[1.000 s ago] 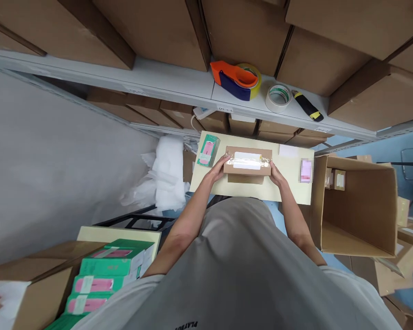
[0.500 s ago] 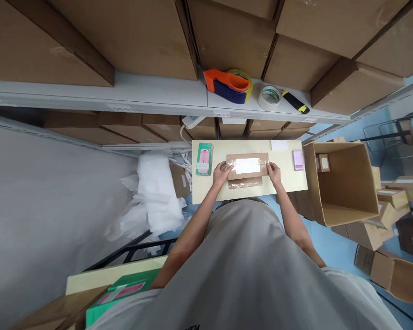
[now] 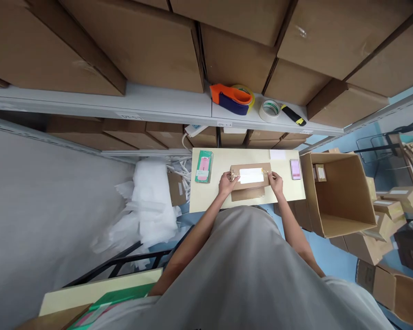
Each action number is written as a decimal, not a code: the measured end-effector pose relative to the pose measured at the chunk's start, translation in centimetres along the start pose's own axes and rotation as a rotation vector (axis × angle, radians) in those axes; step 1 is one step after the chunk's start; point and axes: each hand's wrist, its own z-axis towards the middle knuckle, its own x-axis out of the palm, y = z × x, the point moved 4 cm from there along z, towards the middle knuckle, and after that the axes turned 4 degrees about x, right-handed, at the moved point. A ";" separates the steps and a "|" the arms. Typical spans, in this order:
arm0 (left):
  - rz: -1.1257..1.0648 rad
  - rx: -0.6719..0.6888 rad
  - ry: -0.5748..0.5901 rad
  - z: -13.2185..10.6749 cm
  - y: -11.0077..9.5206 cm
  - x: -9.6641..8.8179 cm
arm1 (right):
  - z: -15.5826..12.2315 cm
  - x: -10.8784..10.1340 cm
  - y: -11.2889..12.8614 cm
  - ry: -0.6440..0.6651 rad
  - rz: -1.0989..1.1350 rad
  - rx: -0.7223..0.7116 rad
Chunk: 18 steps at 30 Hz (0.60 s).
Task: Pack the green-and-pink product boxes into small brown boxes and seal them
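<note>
Between my two hands is a small cardboard box (image 3: 239, 184) with a white label (image 3: 251, 175) and clear tape on its upper face. My left hand (image 3: 227, 184) grips its left end, thumb on top at the tape. The right end is pinched by my right hand (image 3: 276, 182), fingers closed at the edge. Under the box's near side another flat piece of brown cardboard (image 3: 248, 194) shows; whether it is a flap or a separate box I cannot tell. A green box with a pink picture (image 3: 203, 167) lies left of my hands on the cream table (image 3: 206, 197).
A phone (image 3: 295, 169) and a white paper (image 3: 277, 154) lie on the table. Right of it stands a large open carton (image 3: 344, 192). On the shelf ahead are an orange tape dispenser (image 3: 231, 98), a tape roll (image 3: 270, 111) and a cutter (image 3: 293, 115). White foam wrap (image 3: 154, 201) is at left.
The camera view has tilted, so the table sits slightly lower in the picture. Both hands still hold the box's ends, and it has shifted slightly right relative to the table.
</note>
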 end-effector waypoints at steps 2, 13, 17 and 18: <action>0.025 0.005 -0.010 0.0 -0.2 0.2 | 0.3 0.0 -0.4 0.008 0.005 -0.016; 0.155 0.014 -0.109 0.5 -2.6 -0.4 | 2.5 -0.6 0.6 0.103 -0.115 -0.212; 0.247 0.149 -0.237 0.5 -4.3 -0.5 | 3.3 -0.3 2.1 0.100 -0.225 -0.387; 0.282 0.197 -0.259 0.5 -4.8 -0.4 | 3.4 -0.2 2.5 0.103 -0.237 -0.427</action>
